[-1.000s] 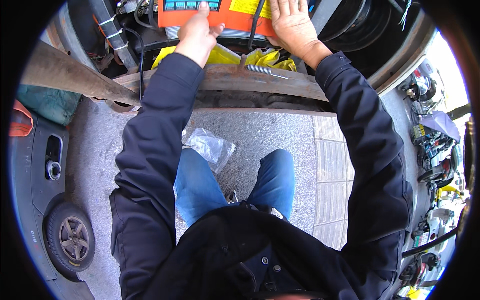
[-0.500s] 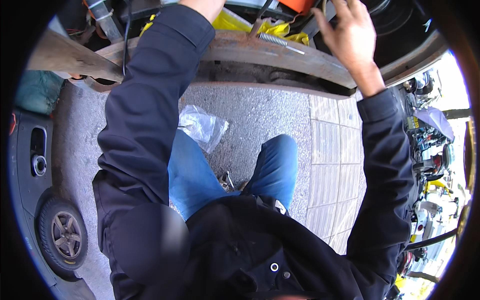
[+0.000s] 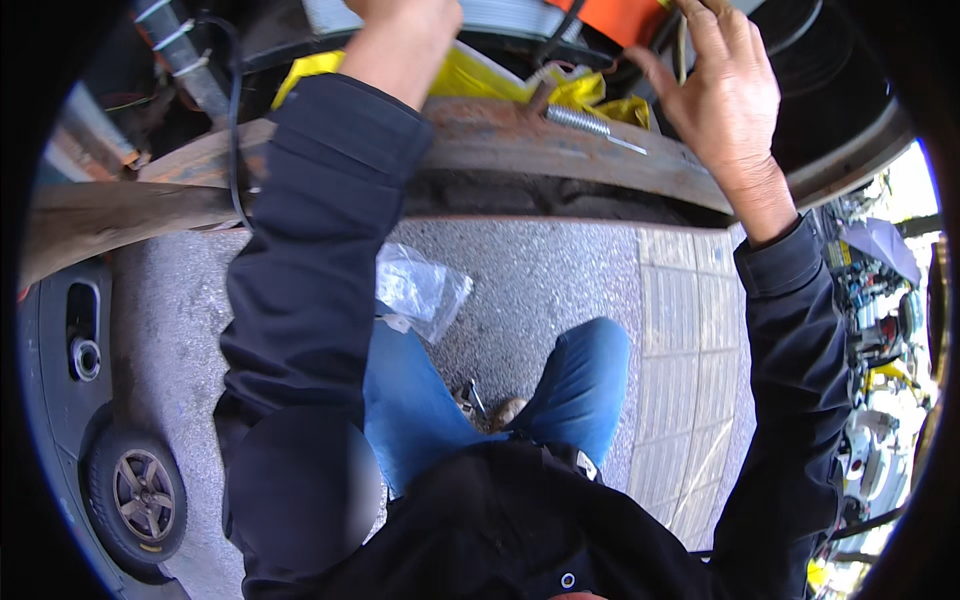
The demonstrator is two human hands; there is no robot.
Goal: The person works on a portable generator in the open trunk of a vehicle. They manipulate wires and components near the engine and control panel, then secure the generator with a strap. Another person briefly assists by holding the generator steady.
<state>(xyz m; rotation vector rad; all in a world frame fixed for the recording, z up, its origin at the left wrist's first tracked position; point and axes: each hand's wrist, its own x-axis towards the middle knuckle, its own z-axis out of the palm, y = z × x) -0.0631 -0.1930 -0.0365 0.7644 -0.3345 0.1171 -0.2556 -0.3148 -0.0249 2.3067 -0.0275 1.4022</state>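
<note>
My left hand [image 3: 415,35] reaches to the upper edge over the rusty metal frame [image 3: 480,140]. Its fingers are hidden, so its grip does not show. Farther right, my right hand [image 3: 730,100] extends over the frame's far side, thumb spread from the fingers and fingertips running up to the edge. A thin pale rod or cable [image 3: 682,52] passes between thumb and fingers; I cannot tell whether they touch it. Between the hands lie yellow plastic sheeting [image 3: 470,80], a coil spring [image 3: 578,121] hooked beside a metal post, and an orange panel [image 3: 610,20].
A dark cable [image 3: 236,130] hangs at the left, beside a brown wooden-looking beam [image 3: 140,215]. Below the frame, a clear plastic bag [image 3: 425,290] lies on the asphalt. A grey vehicle panel with a wheel [image 3: 140,495] stands at left; parked motorbikes [image 3: 880,400] line the right.
The view has shifted, so the frame, bag and my legs sit lower in the picture. More of my left hand shows. My right hand keeps nearly the same spread pose.
</note>
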